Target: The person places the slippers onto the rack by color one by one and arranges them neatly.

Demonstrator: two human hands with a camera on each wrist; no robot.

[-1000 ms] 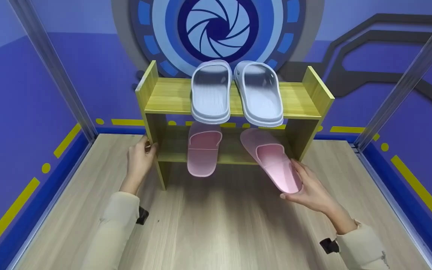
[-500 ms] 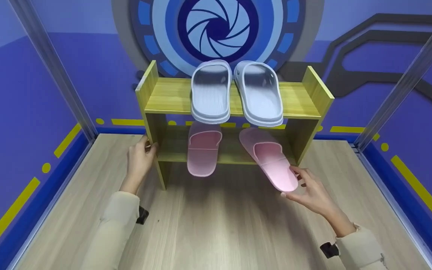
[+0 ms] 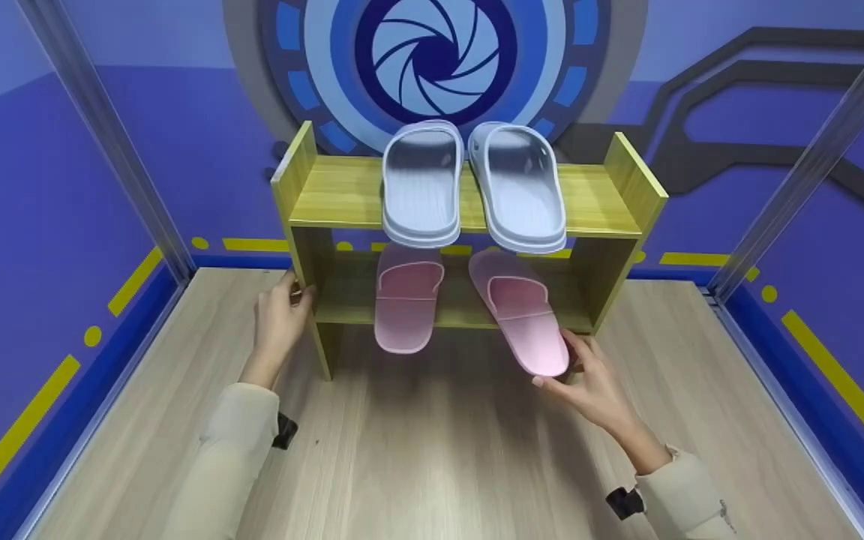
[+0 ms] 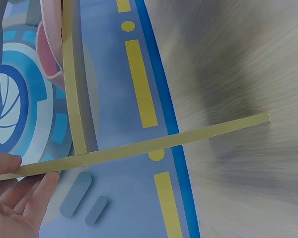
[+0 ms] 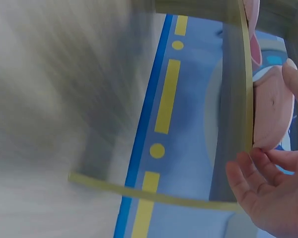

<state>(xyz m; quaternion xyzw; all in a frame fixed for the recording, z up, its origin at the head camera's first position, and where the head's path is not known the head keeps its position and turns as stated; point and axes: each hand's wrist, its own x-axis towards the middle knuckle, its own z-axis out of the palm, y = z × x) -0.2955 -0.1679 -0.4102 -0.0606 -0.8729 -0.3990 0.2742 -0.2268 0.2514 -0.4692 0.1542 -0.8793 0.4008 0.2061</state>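
Observation:
A two-tier wooden shoe rack (image 3: 342, 191) stands ahead in the head view. My left hand (image 3: 280, 319) grips its left side panel; in the left wrist view thumb and fingers lie on either side of the panel's edge (image 4: 129, 148). On the lower shelf, the right pink slipper (image 3: 531, 341) sits askew, toe to the back left, heel jutting over the front edge. My right hand (image 3: 589, 382) holds that heel, thumb on one side and fingers on the other, as the right wrist view shows. The left pink slipper (image 3: 406, 322) points straight back beside it.
Two light grey clogs (image 3: 422, 191) rest side by side on the upper shelf, heels over its front edge. The rack stands on a wood-grain tabletop (image 3: 417, 465). Blue patterned walls (image 3: 102, 172) and metal posts (image 3: 113, 142) enclose the back and sides.
The right hand has moved left with the right pink slipper, whose heel has swung left and slightly back, so it lies straighter. Left hand, rack and other shoes have stayed in place.

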